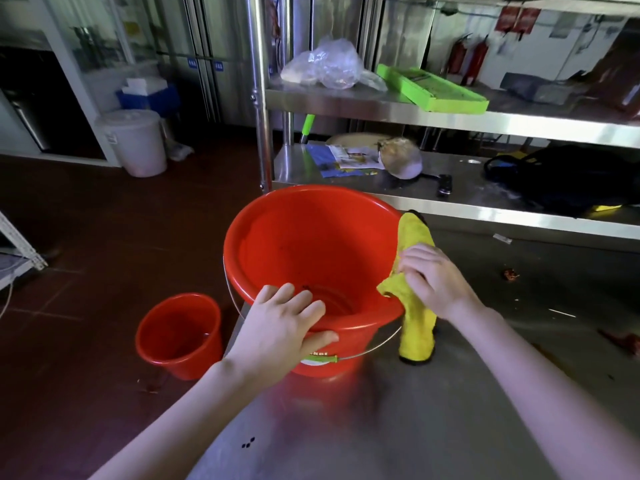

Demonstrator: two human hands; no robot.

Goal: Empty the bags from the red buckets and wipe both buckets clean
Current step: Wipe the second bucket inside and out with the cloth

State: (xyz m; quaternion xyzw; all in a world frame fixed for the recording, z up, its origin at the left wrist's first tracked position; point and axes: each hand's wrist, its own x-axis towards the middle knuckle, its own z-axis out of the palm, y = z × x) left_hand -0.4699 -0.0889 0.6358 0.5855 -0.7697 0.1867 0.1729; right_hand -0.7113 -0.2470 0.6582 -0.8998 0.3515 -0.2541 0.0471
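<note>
The left hand (287,320) grips the near rim of the big red bucket (311,244). Its fingers are curled over the rim and reach inside, and its thumb presses on the outside wall. The bucket stands upright on the shiny metal table (450,410), and nothing can be seen inside it. Just under the left thumb, the bucket's thin wire handle (374,344) hangs down against the front wall, with a small green grip (320,359) on it. The right hand (433,275) is on the other side of the bucket from the left hand. Its fingers are curled round a yellow cloth (415,334) and pinch it against the outside of the bucket, right by the rim. One end of the cloth sticks up past the right hand, along the rim, and the other end hangs down below the hand and touches the table. Down on the dark red floor, to the left of the left hand, sits a small red bucket (180,334), standing upright and well apart from the big one. Far past both hands there is a metal shelf (381,109) with a crumpled clear plastic bag (325,64) and a flat green tray (433,90) on it
</note>
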